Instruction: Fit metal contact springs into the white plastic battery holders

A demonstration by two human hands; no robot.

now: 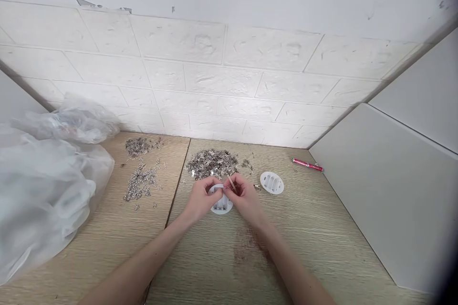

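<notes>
Centrally on the worktop (304, 243), the white round piece (221, 206) sits under both hands, the left hand (202, 197) pinching its edge and the right hand (246, 198) gripping a thin stick (232, 182). Just beyond lies a heap of metal pieces (211, 163); another round piece (272, 183) and a red pen (307, 165) lie right, smaller metal piles (140, 182) and plastic bags (46, 190) left.

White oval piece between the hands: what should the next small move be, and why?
Probably ease the left hand and the right hand, which holds a thin stick, slightly apart: their fingertips cover much of the far end of the white oval piece, hiding what sits there, while metal bits show at its near end.
</notes>
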